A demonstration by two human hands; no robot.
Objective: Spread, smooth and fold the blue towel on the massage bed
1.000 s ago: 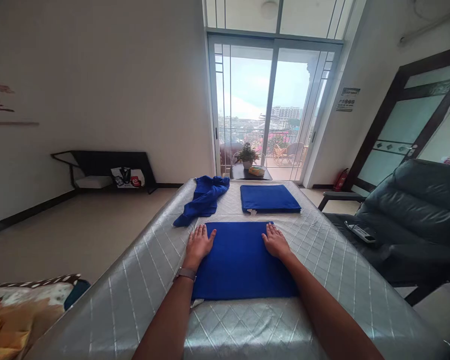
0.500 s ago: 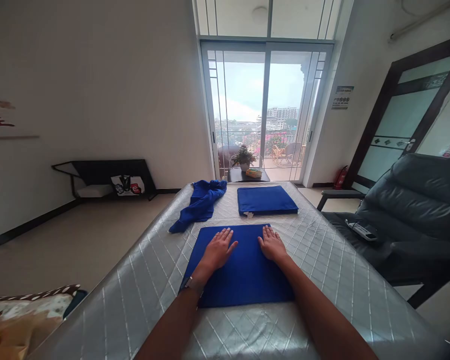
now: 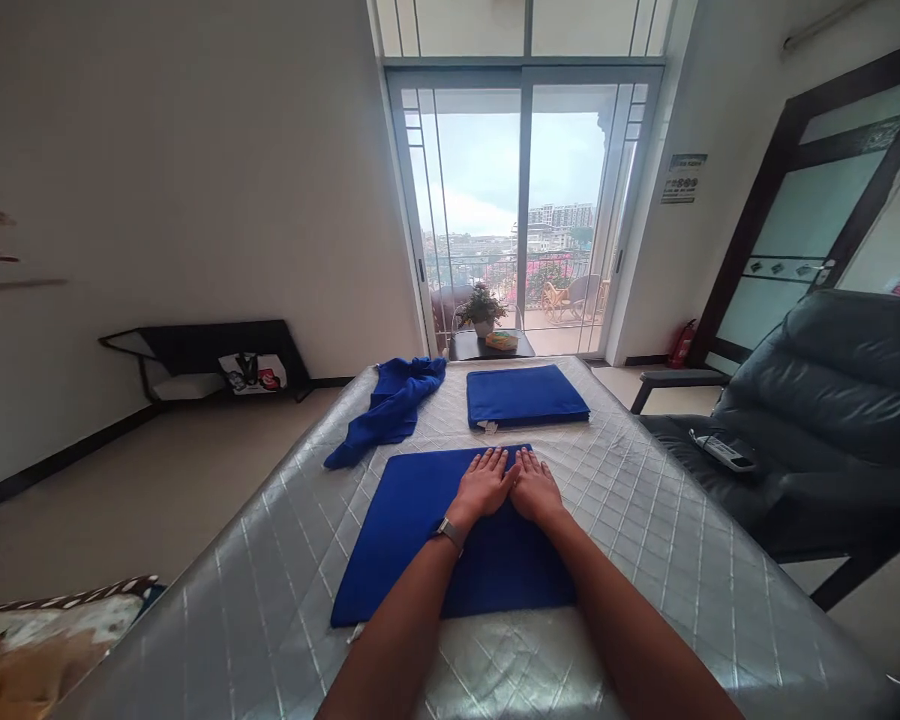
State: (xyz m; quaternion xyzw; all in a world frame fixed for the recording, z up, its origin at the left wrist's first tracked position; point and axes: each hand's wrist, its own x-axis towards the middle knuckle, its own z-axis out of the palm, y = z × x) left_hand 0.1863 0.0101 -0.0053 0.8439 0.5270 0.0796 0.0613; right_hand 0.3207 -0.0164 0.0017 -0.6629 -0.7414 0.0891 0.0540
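Observation:
A folded blue towel (image 3: 405, 530) lies flat on the silver quilted table (image 3: 660, 560) in front of me. My left hand (image 3: 484, 485) and my right hand (image 3: 534, 487) rest flat on its far right part, side by side and touching, fingers stretched out. A watch sits on my left wrist. Beyond them lies a second folded blue towel (image 3: 525, 396). A crumpled blue towel (image 3: 388, 408) lies at the far left of the table.
A black reclining chair (image 3: 817, 420) with a remote (image 3: 727, 452) on it stands to the right. A small dark table with a potted plant (image 3: 482, 310) stands before the glass balcony doors. A patterned cushion (image 3: 37, 640) is at lower left. A low black shelf (image 3: 210, 355) stands by the left wall.
My left hand has slid rightward across the near towel, from its left edge until it meets my right hand. My right hand has barely shifted.

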